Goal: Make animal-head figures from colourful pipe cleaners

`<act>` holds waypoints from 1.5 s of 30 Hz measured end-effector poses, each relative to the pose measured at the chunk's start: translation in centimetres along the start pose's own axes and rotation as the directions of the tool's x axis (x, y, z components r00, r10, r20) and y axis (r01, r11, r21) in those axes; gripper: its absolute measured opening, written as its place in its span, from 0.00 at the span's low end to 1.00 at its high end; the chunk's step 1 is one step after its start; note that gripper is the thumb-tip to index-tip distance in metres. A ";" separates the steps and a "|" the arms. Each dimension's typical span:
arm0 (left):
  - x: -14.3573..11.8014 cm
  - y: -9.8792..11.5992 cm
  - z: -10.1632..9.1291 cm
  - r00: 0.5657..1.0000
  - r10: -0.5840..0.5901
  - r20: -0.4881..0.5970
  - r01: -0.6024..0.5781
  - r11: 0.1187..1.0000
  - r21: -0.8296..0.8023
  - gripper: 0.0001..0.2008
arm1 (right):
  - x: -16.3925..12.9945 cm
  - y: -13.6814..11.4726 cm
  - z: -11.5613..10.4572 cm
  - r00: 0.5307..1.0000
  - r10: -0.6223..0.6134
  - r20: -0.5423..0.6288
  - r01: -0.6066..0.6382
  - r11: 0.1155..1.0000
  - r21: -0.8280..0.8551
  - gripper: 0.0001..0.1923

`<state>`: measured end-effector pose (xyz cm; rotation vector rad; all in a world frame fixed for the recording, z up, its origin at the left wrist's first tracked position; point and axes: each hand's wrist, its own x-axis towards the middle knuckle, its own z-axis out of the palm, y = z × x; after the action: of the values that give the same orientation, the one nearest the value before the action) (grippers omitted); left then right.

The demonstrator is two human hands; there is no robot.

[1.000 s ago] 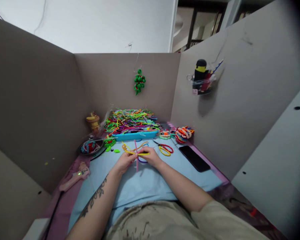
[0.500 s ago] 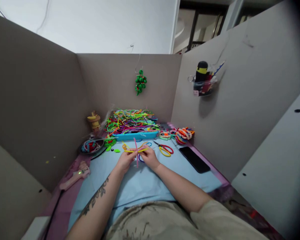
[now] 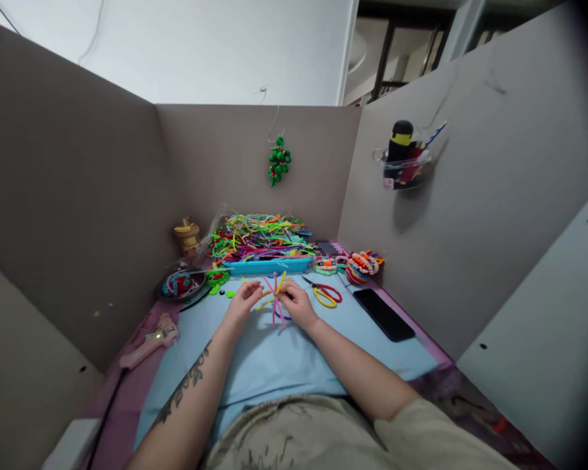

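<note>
Your left hand (image 3: 242, 301) and right hand (image 3: 294, 302) each pinch the crossed pink and yellow fuzzy pipe cleaners (image 3: 273, 294) above the surface's far middle | risk: loose pinch lets the crossing untwist | stray ends may snag the red-and-yellow scissors (image 3: 325, 294).

Pipe cleaners (image 3: 273, 294) between hands: fuzzy, matt, pink and yellow. Pile (image 3: 257, 236) at 12 o'clock: same fuzzy stems, in glossy blue plastic tray (image 3: 267, 266). Mat (image 3: 274, 359): light blue, smooth, matt, probably cloth or paper. Scissors (image 3: 325, 292) at 1 o'clock: glossy plastic handles, metal blades. Phone (image 3: 383, 314) at 3 o'clock: black, glassy sheen. Glue gun (image 3: 149, 340) at 9 o'clock: pink plastic. Walls (image 3: 78, 196): matt grey board.
</note>
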<state>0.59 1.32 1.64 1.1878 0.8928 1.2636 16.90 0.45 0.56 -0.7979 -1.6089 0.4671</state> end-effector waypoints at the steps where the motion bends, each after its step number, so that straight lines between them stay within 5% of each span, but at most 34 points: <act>1: 0.0 0.1 0.0 0.998 0.011 0.063 -0.014 0.999 0.047 0.19 | 0.0 0.1 0.0 1.000 0.003 0.018 -0.003 1.000 0.001 0.05; 5: -0.4 0.1 0.6 0.975 -0.009 0.221 -0.023 0.990 0.139 0.15 | -0.2 0.4 0.3 0.997 -0.011 0.074 0.011 1.000 -0.005 0.04; 17: -0.3 -0.8 0.2 0.974 -0.139 0.178 0.122 0.987 0.105 0.14 | -0.3 0.0 0.2 0.995 -0.027 0.096 0.036 0.995 -0.094 0.04; 22: -0.3 -0.9 0.5 0.973 -0.159 0.168 0.159 0.987 0.013 0.12 | -0.4 0.1 0.4 1.000 -0.020 0.017 0.022 0.992 -0.127 0.04; 33: -0.3 -1.2 0.8 0.959 -0.217 0.181 0.252 0.947 -0.200 0.12 | -1.3 0.4 0.1 0.980 -0.181 0.087 0.198 0.944 -0.265 0.08; 40: -0.6 -0.6 0.9 0.959 -0.189 0.213 0.220 0.966 -0.134 0.13 | -0.7 0.5 0.5 0.997 0.076 0.021 -0.076 0.997 -0.027 0.04; 45: -0.9 -0.2 0.4 0.935 -0.161 0.317 0.170 0.985 -0.002 0.12 | -0.3 1.5 0.4 0.949 0.247 0.198 -0.299 0.903 0.309 0.07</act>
<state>0.87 0.43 1.41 1.2224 0.7171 0.9157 16.87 1.27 -0.75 -0.7410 -1.5052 1.0017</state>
